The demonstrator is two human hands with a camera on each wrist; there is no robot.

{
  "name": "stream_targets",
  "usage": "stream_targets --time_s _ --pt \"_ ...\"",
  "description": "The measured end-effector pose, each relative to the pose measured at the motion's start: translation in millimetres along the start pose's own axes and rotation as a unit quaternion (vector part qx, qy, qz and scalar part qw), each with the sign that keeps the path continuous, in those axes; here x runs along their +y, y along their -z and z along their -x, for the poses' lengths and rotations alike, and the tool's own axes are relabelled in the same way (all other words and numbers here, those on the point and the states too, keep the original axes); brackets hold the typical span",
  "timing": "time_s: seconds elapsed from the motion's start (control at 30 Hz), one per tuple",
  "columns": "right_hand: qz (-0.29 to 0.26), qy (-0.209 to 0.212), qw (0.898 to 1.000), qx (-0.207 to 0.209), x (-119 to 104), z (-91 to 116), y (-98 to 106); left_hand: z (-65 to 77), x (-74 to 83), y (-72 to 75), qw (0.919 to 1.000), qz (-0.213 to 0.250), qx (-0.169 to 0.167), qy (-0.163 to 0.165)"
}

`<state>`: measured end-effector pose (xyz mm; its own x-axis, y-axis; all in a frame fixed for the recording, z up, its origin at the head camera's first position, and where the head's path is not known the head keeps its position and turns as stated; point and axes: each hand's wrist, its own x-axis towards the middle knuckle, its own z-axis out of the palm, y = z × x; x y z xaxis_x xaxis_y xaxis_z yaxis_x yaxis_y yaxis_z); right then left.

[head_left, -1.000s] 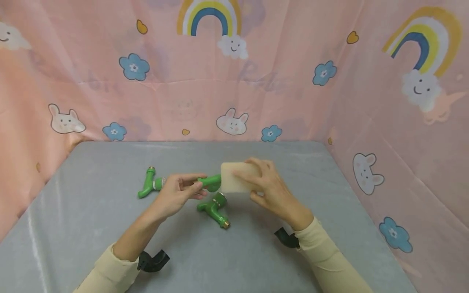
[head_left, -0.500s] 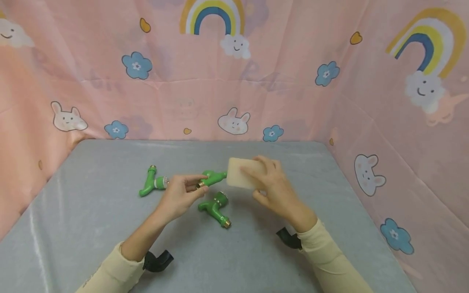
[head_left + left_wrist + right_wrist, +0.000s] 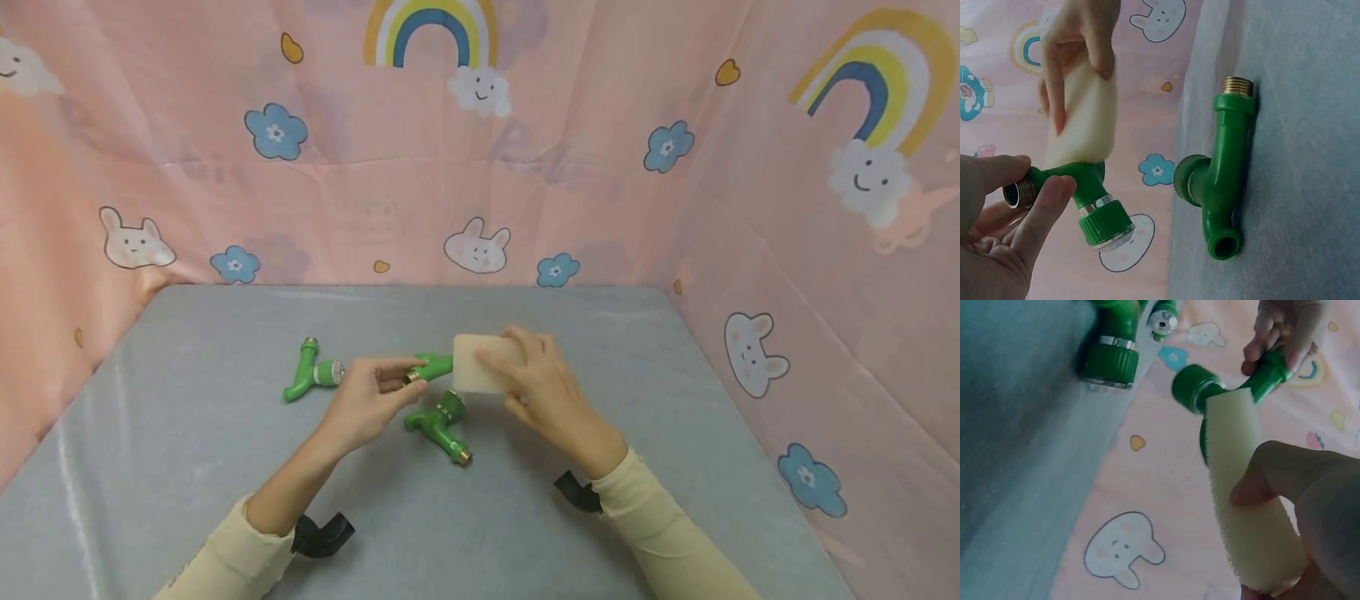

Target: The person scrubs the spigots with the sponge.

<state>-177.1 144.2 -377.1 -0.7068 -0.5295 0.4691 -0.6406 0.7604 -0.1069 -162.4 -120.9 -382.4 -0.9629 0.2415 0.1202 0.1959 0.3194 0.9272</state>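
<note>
My left hand (image 3: pixel 372 402) pinches a green faucet (image 3: pixel 1088 181) by its brass-threaded end, between thumb and fingers, above the table. My right hand (image 3: pixel 551 392) grips a cream sponge (image 3: pixel 480 364), thumb on one face and fingers on the other. In the left wrist view the sponge lies against the faucet's body, and in the head view it hides the faucet's far end. Just below the hands, a second green faucet (image 3: pixel 438 427) lies on the table, its brass thread pointing toward me. A third green faucet (image 3: pixel 309 372) with a silver-ringed knob lies left of my left hand.
The table (image 3: pixel 480 533) has a grey cloth cover. Pink printed curtains (image 3: pixel 330 200) stand behind it and along both sides. A black curved piece (image 3: pixel 322 535) sticks out at the left wrist, and another black piece (image 3: pixel 579 492) at the right.
The held faucet has turned so its brass thread shows toward the left hand. The sponge moved right and up, then back left over the faucet. The two faucets on the table stay put.
</note>
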Motion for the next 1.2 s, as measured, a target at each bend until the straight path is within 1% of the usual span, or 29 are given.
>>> stream_targets --time_s 0.13,0.33,0.47,0.5,0.57,0.63,0.7,0.77,0.83,0.9,1.0,1.1,1.2 --pt "0.013 0.003 1.0 -0.001 -2 1 3 -0.9 -1.9 -0.7 0.9999 -0.005 0.007 -0.01" --pt "-0.011 -0.014 1.0 0.003 -2 2 13 -2.5 -4.9 1.1 0.9996 -0.005 0.017 -0.02" --pt "-0.025 -0.011 0.999 0.024 -1 2 15 -4.4 -6.7 3.3 0.9994 0.011 0.012 -0.031" --pt "-0.036 -0.005 0.999 0.029 -2 2 15 -4.8 -7.0 3.4 0.9993 0.016 0.01 -0.034" --pt "-0.075 0.013 0.996 0.039 -3 1 14 -5.5 -7.5 2.8 0.9987 0.032 0.002 -0.041" --pt "-0.114 0.035 0.992 0.044 -7 1 12 -5.5 -7.1 1.0 0.9977 0.049 -0.007 -0.047" --pt "-0.152 0.052 0.986 0.039 -10 0 9 -5.1 -6.3 -1.2 0.9968 0.062 -0.013 -0.048" --pt "-0.171 0.058 0.983 0.033 -12 0 5 -3.9 -3.9 -2.7 0.9963 0.071 -0.016 -0.047" --pt "-0.179 0.054 0.982 0.022 -12 0 2 -2.6 -1.5 -3.2 0.9965 0.074 -0.015 -0.037" --pt "-0.179 0.048 0.983 0.013 -11 0 0 -1.8 0.2 -3.1 0.9967 0.073 -0.016 -0.032" --pt "-0.158 0.041 0.986 0.009 -8 1 -2 -2.0 0.4 -3.7 0.997 0.071 -0.016 -0.026" --pt "-0.129 0.033 0.991 0.007 -4 0 -1 -2.6 -1.3 -3.8 0.9972 0.072 -0.004 -0.019" --pt "-0.108 0.017 0.994 0.008 1 0 1 -2.6 -2.9 -2.5 0.9967 0.079 0.017 -0.011"
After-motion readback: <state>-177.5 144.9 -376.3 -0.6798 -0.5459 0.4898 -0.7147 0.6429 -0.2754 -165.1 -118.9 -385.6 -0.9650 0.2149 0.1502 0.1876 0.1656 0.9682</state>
